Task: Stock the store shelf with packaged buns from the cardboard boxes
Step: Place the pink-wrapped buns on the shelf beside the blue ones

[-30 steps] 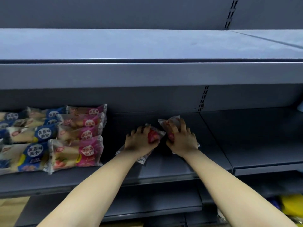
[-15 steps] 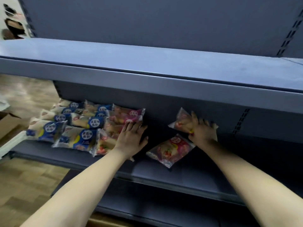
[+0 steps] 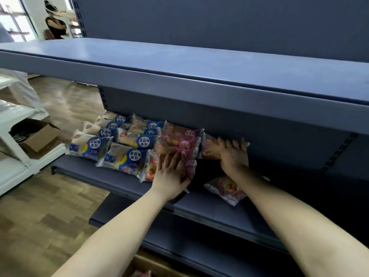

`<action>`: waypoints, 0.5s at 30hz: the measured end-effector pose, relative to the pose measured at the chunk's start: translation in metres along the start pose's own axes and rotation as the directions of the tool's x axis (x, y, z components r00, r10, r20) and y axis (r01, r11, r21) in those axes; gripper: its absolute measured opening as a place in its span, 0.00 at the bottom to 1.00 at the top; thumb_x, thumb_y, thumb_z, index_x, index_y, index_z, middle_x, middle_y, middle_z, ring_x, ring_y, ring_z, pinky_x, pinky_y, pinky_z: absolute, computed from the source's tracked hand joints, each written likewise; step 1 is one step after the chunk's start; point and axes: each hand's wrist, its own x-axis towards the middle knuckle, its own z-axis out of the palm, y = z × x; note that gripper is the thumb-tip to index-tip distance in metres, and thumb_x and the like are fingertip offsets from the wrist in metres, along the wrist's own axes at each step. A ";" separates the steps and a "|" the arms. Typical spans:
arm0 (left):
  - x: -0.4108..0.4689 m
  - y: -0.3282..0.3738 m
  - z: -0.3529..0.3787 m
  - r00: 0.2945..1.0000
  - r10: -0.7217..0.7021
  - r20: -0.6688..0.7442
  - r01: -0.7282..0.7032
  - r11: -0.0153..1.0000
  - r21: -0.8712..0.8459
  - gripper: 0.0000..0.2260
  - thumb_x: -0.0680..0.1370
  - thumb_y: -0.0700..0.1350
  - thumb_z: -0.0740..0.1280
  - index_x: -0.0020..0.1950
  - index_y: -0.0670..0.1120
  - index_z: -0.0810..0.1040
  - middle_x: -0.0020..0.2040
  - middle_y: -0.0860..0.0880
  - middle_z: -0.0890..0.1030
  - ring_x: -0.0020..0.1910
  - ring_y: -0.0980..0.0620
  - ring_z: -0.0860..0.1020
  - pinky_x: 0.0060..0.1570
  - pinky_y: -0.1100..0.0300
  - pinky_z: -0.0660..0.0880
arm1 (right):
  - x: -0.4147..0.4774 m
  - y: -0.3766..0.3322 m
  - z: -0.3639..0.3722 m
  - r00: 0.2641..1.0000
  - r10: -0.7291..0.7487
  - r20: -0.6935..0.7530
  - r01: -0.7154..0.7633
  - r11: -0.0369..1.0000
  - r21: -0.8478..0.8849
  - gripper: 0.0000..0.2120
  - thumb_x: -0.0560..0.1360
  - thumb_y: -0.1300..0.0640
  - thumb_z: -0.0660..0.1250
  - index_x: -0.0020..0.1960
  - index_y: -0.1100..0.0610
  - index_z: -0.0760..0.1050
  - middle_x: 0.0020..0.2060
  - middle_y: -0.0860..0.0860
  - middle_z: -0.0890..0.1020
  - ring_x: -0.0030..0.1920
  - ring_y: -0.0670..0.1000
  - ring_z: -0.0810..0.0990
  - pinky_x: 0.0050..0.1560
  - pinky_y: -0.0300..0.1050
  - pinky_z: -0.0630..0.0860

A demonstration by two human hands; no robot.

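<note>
Since 0.5 s ago: right hand (image 3: 233, 156) and the rear pack (image 3: 210, 149) under it have shifted left, so the pack's end now touches the pink stack (image 3: 179, 139). The loose pack (image 3: 225, 187) now lies partly under the right forearm, near the front edge of the shelf (image 3: 199, 204). Left hand (image 3: 171, 172) has slid onto the front pack (image 3: 148, 168). Labels: blue packs (image 3: 127, 158) read 蓝莓味面包 in white on a dark blue round; the smaller print below is unreadable. Pink stack wrappers carry a similar round, text blurred, and a small red logo at the left end, not legible. Strawberry print shows on the front pack and the loose pack. Left hand: palm down, fingers straight and together, flat on the front pack, grasping nothing. Right hand: palm down, fingers spread across the rear pack, pressing it, not closed round it. Both forearms are bare and reach in under the upper shelf (image 3: 179, 62). Blue packs fill the left of the shelf in rows, with the pink stack just right of them. An open box (image 3: 40, 136) stands at left by the floor; a second box (image 3: 143, 262) shows at the bottom edge.
</note>
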 end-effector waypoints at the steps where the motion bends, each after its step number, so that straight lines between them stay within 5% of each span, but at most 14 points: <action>1: 0.001 0.001 0.001 1.000 0.001 -0.005 -0.001 1.000 -0.006 0.30 0.71 0.60 0.57 0.65 0.42 0.76 0.64 0.41 0.77 0.62 0.35 0.74 0.64 0.34 0.63 | 0.002 -0.001 0.002 1.000 -0.002 0.006 0.002 1.000 -0.007 0.36 0.73 0.58 0.65 0.76 0.55 0.52 0.67 0.52 0.70 0.67 0.56 0.65 0.74 0.59 0.45; 15: 0.014 -0.001 0.026 0.986 0.037 -0.164 -0.043 0.999 -0.032 0.30 0.69 0.58 0.58 0.64 0.41 0.75 0.65 0.39 0.75 0.65 0.34 0.72 0.65 0.33 0.63 | 0.034 -0.012 0.032 0.994 0.088 0.059 -0.090 0.995 0.033 0.30 0.75 0.62 0.60 0.75 0.53 0.54 0.68 0.54 0.70 0.68 0.59 0.64 0.72 0.65 0.48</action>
